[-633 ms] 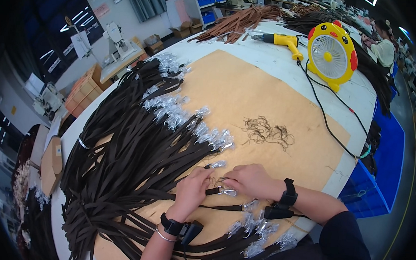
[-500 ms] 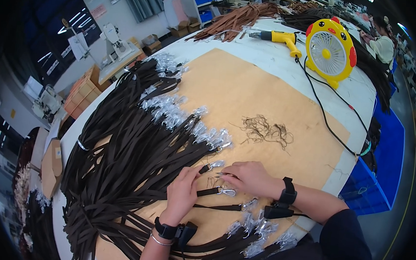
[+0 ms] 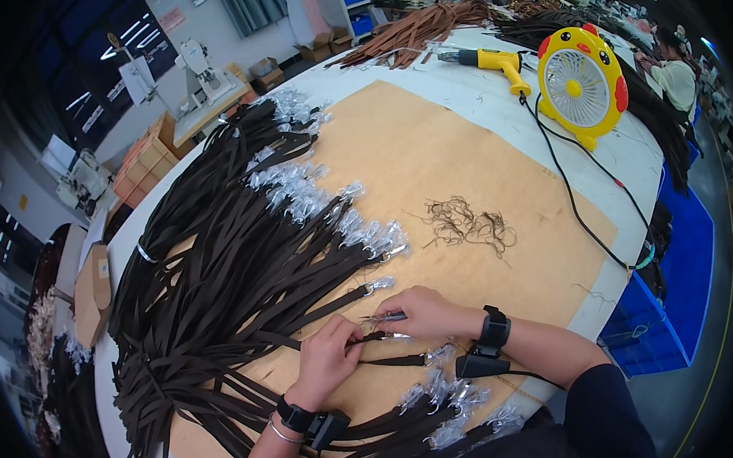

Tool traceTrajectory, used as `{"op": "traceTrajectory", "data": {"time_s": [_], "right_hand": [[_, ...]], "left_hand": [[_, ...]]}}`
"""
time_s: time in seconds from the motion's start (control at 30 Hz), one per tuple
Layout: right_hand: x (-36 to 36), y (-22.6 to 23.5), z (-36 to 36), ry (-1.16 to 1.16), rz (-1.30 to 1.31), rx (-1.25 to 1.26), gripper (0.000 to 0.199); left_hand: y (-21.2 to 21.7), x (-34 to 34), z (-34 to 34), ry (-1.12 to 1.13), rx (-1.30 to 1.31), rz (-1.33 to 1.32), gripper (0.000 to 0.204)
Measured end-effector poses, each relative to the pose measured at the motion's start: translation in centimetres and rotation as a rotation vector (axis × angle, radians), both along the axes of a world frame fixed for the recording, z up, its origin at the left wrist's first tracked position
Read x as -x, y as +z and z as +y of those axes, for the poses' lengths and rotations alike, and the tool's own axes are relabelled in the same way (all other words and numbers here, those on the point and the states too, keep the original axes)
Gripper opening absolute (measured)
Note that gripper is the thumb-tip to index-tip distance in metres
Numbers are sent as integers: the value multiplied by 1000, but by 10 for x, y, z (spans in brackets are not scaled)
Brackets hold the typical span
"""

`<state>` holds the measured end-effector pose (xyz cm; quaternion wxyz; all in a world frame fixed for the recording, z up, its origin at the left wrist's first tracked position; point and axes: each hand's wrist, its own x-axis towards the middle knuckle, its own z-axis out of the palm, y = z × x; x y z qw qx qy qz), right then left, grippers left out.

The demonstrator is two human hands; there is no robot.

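1. Presently, the left hand (image 3: 328, 357) pinches a dark strap (image 3: 368, 339) near its clasp end, over the tan sheet (image 3: 463, 155); too loose a pinch could let the strap twist or slide under the tool.
2. The right hand (image 3: 423, 312) grasps what look like small snips (image 3: 395, 316), their tips pointing toward the left fingers. They sit so near that a slip could nick a fingertip.
3. Whether the blades touch the strap, I cannot tell; a tip angled too low could bite into the strap itself.
4. An upper strap (image 3: 347, 300) and a lower strap (image 3: 396, 360) lie close on either side, so a sideways sweep of either hand might snag or drag one.
5. Loose threads (image 3: 467, 227) lie heaped beyond the right hand; a draught from the yellow fan (image 3: 583, 83), if running, could scatter them.
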<state>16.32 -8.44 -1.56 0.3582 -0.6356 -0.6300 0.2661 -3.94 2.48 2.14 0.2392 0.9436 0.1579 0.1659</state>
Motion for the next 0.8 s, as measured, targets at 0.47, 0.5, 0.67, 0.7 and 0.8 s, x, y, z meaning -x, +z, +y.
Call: {"op": "traceTrajectory", "data": {"time_s": [0.47,0.5,0.67,0.7,0.8], "right_hand": [[9,10,-3,-104,28,91,22],[9,7,-3,-144,68,47,24],[1,23,-12,-216,60,-104,29],[0,26,-16,-197,25,-135,29],[0,30,-30,-152,-58,-183,29]], "left_hand": [[-12,-8,-14,106,346,-38,21],[-11,-9,-15,97,346,-35,21],[-13,-5,-13,65,341,-26,22],[-14,-4,-13,48,336,-40,23],[-12,-7,-14,36,344,-48,23]]}}
